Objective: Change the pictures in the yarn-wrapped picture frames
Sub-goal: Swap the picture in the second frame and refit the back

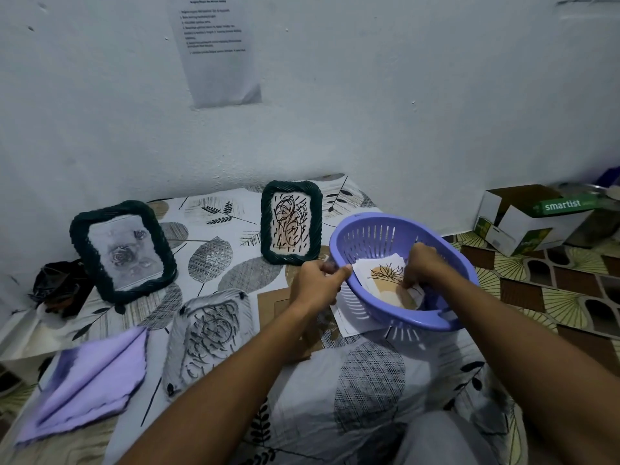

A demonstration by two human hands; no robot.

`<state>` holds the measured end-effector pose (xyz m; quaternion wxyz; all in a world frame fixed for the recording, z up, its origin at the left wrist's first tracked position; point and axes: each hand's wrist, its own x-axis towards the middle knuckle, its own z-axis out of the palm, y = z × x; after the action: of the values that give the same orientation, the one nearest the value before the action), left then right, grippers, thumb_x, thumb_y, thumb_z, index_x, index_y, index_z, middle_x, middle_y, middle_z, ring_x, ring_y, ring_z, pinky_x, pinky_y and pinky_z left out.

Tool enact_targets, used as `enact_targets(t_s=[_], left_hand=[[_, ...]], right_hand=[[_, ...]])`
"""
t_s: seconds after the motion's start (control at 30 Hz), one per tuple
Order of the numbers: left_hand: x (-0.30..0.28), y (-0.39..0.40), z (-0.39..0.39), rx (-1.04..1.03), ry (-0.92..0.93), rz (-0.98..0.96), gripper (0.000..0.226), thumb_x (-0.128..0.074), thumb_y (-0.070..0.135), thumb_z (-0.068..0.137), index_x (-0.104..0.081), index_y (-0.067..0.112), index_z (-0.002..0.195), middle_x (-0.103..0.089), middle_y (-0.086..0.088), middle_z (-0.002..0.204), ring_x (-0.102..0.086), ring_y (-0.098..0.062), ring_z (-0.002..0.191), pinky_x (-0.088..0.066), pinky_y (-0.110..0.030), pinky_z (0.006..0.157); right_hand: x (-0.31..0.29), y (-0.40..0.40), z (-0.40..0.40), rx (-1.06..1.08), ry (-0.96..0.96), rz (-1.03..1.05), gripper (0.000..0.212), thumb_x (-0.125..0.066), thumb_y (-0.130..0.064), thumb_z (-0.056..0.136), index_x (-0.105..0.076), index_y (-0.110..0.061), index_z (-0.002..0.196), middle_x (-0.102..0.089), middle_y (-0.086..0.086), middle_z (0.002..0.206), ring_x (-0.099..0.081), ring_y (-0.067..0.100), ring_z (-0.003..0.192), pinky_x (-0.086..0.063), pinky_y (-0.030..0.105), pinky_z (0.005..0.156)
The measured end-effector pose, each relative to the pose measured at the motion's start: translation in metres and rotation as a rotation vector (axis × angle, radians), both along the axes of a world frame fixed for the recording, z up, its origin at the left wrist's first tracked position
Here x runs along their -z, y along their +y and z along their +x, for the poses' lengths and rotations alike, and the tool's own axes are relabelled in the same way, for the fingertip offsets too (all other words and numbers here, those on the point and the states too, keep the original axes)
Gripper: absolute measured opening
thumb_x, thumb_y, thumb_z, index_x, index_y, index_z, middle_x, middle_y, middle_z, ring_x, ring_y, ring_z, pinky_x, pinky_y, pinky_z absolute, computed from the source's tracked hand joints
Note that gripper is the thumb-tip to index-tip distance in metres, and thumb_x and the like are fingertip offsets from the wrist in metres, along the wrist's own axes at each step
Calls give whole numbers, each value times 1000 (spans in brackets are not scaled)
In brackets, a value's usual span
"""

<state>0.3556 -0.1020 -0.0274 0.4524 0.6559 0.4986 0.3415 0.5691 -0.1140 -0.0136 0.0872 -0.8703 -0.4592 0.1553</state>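
Two dark green yarn-wrapped frames stand on the leaf-print cloth: the left frame point(122, 251) shows a grey rose picture, the back frame point(291, 222) a black scribble picture. A clear pane over a scribble picture point(209, 332) lies flat in front. My left hand point(318, 285) grips the rim of a tilted purple basket point(365, 229). Inside the basket my right hand point(424, 265) pinches a stack of picture cards point(385, 280); the top card shows a line-drawn plant on tan.
A folded lilac cloth point(90, 377) lies at the front left. A brown cardboard backing point(273, 302) and a white sheet lie under the basket. A dark crumpled bag point(58, 285) sits at the far left, open white boxes point(523, 219) at the right by the wall.
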Motion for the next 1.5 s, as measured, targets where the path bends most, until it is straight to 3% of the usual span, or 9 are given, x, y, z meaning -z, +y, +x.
enact_targets(t_s=[0.1,0.23,0.37,0.5,0.7,0.87,1.0,1.27,1.5], left_hand=[[-2,0,-1,2,4,5,33,-68,39,87,-66,6,92,-67,-6,76,-58,-17,53,-44,-23,45],[-5,-1,0,1,20,8,32,-67,38,88,-65,6,92,-67,-5,76,-58,-17,54,-47,-25,47],[-7,0,2,-6,62,45,24,-69,39,86,-63,16,82,-64,1,73,-61,-19,66,-57,-40,69],[-14,-2,3,-40,137,131,21,-72,35,83,-54,24,81,-57,13,78,-58,-10,77,-49,-29,72],[-31,-12,18,14,88,417,11,-67,12,85,-60,13,94,-59,-1,85,-57,-16,77,-49,-28,66],[-66,-21,31,143,-401,-205,22,-49,27,99,-61,10,109,-63,-8,103,-61,-25,99,-55,-42,84],[-85,-28,29,182,-613,-432,33,-38,34,102,-61,11,98,-62,-12,104,-60,-27,96,-51,-48,86],[-91,-23,-4,37,-645,-356,11,-47,5,96,-58,8,96,-61,-13,88,-61,-21,70,-55,-31,54],[-84,-15,-52,-68,-631,-299,18,-42,-6,94,-55,6,92,-62,-14,93,-59,-25,83,-51,-40,78]], right_hand=[[-3,0,-1,18,-44,33,50,-81,-8,70,-57,4,112,-63,16,92,-65,32,84,-58,42,74],[-4,1,2,18,-96,92,34,-72,-8,78,-54,-1,106,-56,12,80,-60,32,76,-51,37,61],[-4,3,7,14,-75,159,12,-61,-9,83,-51,-4,86,-53,10,69,-59,31,72,-46,33,58],[-11,5,18,17,80,236,13,-60,-9,82,-56,1,74,-62,19,78,-51,25,61,-36,25,48],[-36,-11,9,11,570,557,12,-69,-6,79,-68,4,72,-57,15,67,-50,21,58,-40,30,55],[-67,-29,-23,-114,844,655,14,-67,-4,82,-66,10,84,-59,22,79,-52,27,70,-43,28,59],[-78,-35,-47,-204,866,661,18,-69,-9,83,-69,8,88,-69,27,93,-64,32,82,-54,40,82],[-84,-36,-88,-317,715,676,14,-63,-14,86,-76,-8,83,-70,11,91,-60,28,89,-45,37,78],[-78,-24,-119,-337,665,663,15,-63,-10,87,-75,-18,85,-68,-1,95,-55,21,96,-45,36,85]])
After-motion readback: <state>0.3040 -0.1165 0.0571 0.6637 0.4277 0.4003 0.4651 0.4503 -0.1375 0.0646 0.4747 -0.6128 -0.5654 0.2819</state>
